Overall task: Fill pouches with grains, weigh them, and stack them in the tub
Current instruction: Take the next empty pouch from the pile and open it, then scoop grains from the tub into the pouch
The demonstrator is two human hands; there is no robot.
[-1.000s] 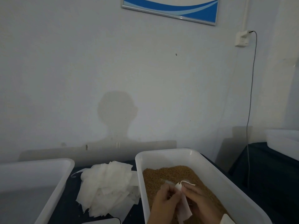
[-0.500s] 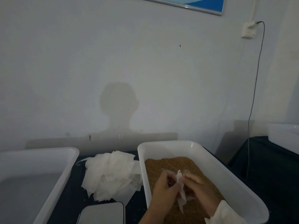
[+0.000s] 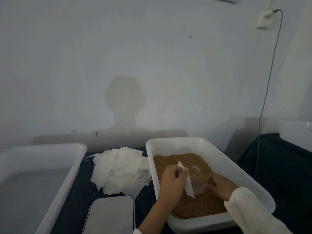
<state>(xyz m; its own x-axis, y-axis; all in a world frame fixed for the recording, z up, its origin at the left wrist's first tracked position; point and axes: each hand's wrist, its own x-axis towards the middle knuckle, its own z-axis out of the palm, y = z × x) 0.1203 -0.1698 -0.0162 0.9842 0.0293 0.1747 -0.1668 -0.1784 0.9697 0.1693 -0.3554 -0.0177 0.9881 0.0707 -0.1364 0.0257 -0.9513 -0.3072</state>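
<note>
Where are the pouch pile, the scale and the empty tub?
pouch pile (image 3: 120, 171), head view, middle of the heap
scale (image 3: 110, 215), head view, centre of its top plate
empty tub (image 3: 74, 168), head view, right rim

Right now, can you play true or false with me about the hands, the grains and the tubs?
1. The left hand holds a white pouch over the grains. True.
2. The grains sit in the tub on the left. False: they fill the right tub; the left one has no grains showing.
3. The pile of empty pouches lies between the two tubs. True.
4. The right hand rests on the flat scale. False: it is down in the grain tub, at a clear scoop.
5. The pouch in hand is plump and full. False: it hangs flat and thin.
</note>
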